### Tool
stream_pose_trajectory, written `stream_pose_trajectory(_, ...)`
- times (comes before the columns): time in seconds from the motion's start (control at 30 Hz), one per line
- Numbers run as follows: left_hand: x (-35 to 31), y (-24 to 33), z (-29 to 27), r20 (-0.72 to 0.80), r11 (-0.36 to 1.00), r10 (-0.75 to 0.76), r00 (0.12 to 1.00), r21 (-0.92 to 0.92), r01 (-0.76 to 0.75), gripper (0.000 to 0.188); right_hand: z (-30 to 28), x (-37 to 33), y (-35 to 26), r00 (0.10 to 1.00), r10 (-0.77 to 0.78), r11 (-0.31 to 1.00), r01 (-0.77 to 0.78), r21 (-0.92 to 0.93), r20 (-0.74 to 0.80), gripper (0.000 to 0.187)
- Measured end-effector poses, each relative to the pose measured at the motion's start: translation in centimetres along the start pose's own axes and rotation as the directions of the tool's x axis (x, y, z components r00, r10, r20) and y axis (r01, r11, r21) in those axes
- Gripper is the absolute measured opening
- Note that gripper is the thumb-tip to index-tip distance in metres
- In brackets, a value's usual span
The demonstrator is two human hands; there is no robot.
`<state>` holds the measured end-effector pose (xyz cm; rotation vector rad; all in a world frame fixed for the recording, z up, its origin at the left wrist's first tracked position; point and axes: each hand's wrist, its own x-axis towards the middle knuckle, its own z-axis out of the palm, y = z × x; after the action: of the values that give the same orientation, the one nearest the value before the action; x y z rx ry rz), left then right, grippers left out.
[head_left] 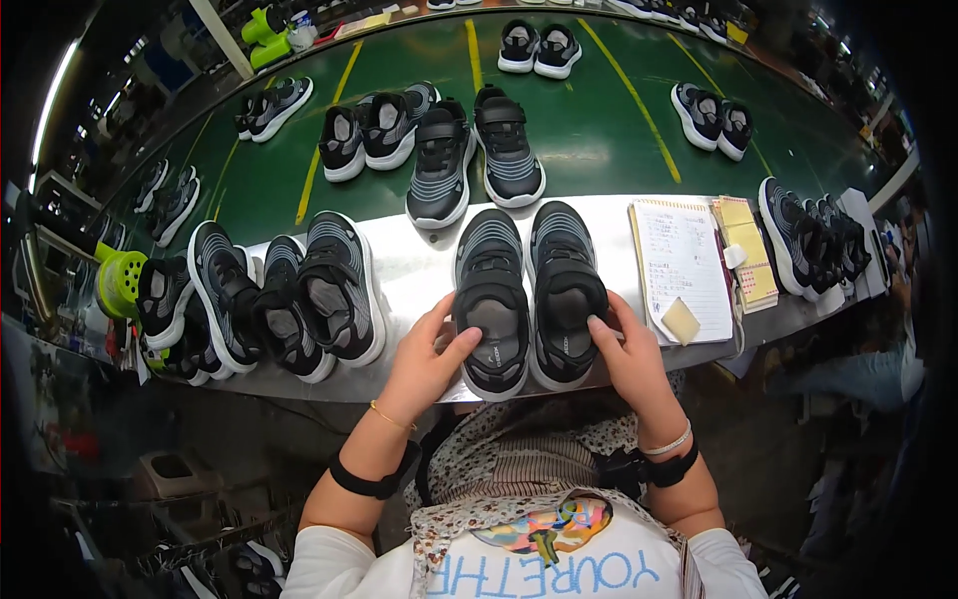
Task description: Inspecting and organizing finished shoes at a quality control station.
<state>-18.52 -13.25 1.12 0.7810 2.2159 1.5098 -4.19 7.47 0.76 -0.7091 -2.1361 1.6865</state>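
Head view: a pair of black sneakers (527, 295) stands side by side at the near edge of the white counter (419, 270). The left hand (424, 361) rests its thumb on the left shoe's heel; the right hand (627, 349) cups the right heel. Both grips are loose. The shoes look light, soft-walled and easy to hold by the heels. A notebook (684, 262) lies just beside them.

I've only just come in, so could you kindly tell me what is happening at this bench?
A person has a pair of black sneakers side by side on the pale bench edge, toes pointing away. The left hand rests on the heel of the left sneaker; the right hand touches the heel of the right sneaker. More black sneakers crowd the left, a spiral notebook lies to the right, and further pairs sit on the green belt.
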Motion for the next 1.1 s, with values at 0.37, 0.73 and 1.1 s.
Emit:
stream_pose_trajectory(0.37, 6.3, 1.5, 2.2, -0.201, 0.992, 0.013, 0.979, -0.124, -0.039, 0.035, 2.5, 5.9, -0.9, 0.958, -0.142, 0.985, 0.161, 0.057, -0.247, 0.035)
stream_pose_trajectory(0.73, 6.9, 1.8, -0.7, 0.083, 0.961, -0.218, 0.972, -0.158, 0.229, 0.03, 1.5, 4.8, -0.4, 0.993, 0.106, 0.896, -0.07, 0.439, -0.059, 0.025)
stream_pose_trajectory(1.1, 16.4, 8.2, -3.7, 0.236, 0.629, 0.109, 0.966, 0.736, -0.25, 0.047, -3.9, -1.8, 0.5, 0.981, 0.15, 0.869, -0.192, 0.456, 0.126, 0.015)
